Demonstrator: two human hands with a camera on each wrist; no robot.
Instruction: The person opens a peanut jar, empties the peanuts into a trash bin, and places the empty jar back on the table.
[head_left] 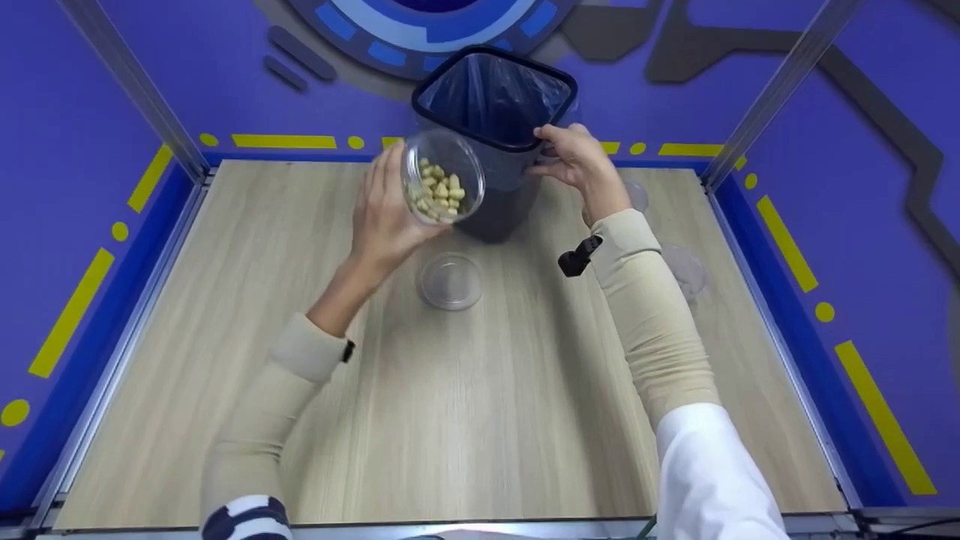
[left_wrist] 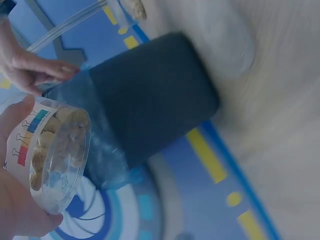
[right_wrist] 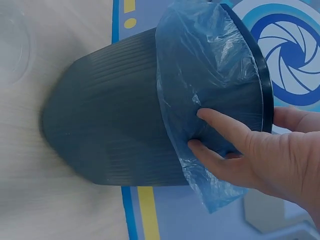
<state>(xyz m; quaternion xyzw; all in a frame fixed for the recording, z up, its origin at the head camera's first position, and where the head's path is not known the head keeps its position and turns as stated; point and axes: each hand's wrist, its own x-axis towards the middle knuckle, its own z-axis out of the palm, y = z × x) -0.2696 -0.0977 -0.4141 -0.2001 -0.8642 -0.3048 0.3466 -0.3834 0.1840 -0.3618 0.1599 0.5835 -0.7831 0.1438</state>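
My left hand [head_left: 386,206] grips a clear plastic jar [head_left: 465,161], tilted on its side near the bin. Peanuts [head_left: 439,191] lie inside the jar, and its label [left_wrist: 31,135] shows binder clips in the left wrist view. The dark trash bin [head_left: 499,195] stands at the back, lined with a thin plastic bag [right_wrist: 210,65] folded over its black rim. With thumb over the rim and fingers against the bag outside, my right hand [head_left: 577,161] holds the bin at its right front corner. The jar overlaps the bin's left front side in the head view.
A round clear lid [head_left: 450,281] lies on the wooden table [head_left: 465,420] in front of the bin. Another clear round piece [head_left: 684,270] sits partly behind my right forearm. Blue printed walls [head_left: 847,187] close in the back and sides, with metal frame posts at the corners.
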